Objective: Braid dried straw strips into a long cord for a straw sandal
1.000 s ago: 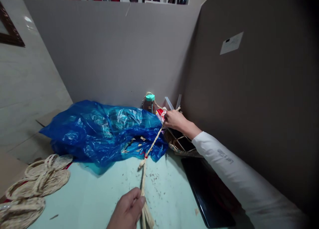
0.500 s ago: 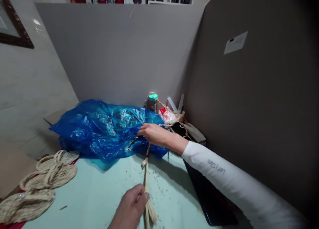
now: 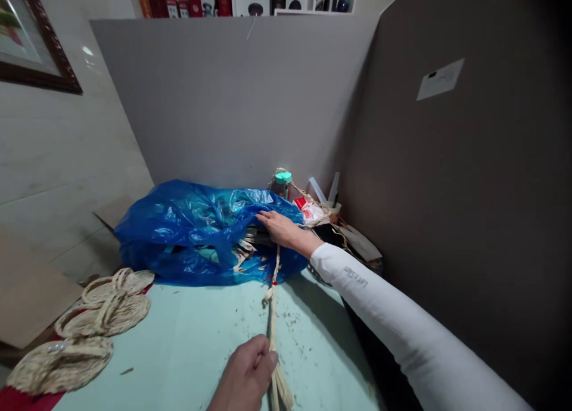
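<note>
My left hand (image 3: 248, 372) is closed around the loose pale plant-fibre strands (image 3: 273, 330) of a braided cord, near the front of the table. The cord's braid (image 3: 277, 262) runs up towards the bag and has a red tie on it. My right hand (image 3: 282, 227), in a white sleeve, pinches the upper edge of a blue plastic bag (image 3: 179, 214) and holds it raised. Dry flat fibre strips (image 3: 245, 250) show in the bag's mouth; the rest of its contents is hidden.
Several woven straw sandals (image 3: 109, 313) lie along the left on red cloth. Behind my right hand are a jar with a green lid (image 3: 283, 177), a red-and-white packet (image 3: 310, 211) and a cup of tools. A dark flat object (image 3: 375, 363) lies under my right forearm. Grey panels (image 3: 232, 101) stand behind.
My right hand has raised the bag's edge, opening its mouth and exposing the fibre strips. My left hand keeps its grip on the strands. The view has shifted slightly left.
</note>
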### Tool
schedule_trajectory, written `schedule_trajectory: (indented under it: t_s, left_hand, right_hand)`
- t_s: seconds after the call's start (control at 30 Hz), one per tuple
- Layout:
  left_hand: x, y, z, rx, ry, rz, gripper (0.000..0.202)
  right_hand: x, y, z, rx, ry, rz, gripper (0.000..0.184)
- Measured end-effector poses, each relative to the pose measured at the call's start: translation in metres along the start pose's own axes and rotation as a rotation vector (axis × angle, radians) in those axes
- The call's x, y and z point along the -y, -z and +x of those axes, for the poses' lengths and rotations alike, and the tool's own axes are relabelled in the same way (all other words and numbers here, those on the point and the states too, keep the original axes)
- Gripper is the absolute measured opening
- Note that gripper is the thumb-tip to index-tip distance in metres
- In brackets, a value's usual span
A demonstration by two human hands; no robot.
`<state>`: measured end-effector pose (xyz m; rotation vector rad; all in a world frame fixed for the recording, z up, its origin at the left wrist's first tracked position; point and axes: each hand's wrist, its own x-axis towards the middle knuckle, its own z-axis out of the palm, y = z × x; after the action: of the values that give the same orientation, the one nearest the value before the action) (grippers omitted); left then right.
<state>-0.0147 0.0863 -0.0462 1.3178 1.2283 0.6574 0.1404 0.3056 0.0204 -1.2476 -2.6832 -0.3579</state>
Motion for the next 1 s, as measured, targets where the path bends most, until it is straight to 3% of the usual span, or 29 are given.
schedule_trajectory:
  t_s: [0.2,0.33,0.53,0.83,1.0]
  left_hand:
    - [0.001,0.000,0.001,0.004,-0.003,0.004,0.040]
    - [0.002,0.000,0.002,0.021,0.000,-0.001,0.039]
    - [-0.003,0.001,-0.001,0.036,0.036,0.011,0.038]
    - [-0.003,-0.001,0.000,0.026,0.040,-0.057,0.043]
    - [-0.004,0.000,0.000,0.023,0.024,-0.030,0.043]
  right_hand:
    - [-0.008,0.000,0.006,0.001,-0.068,0.039,0.032]
    - [-0.003,0.002,0.005,0.087,-0.118,0.043,0.023]
    - [0.016,-0.001,0.006,0.179,-0.145,0.030,0.029]
    - [0.041,-0.009,0.007,0.169,-0.196,-0.032,0.022]
    - [0.042,-0.011,0.012,0.223,-0.267,-0.071,0.033]
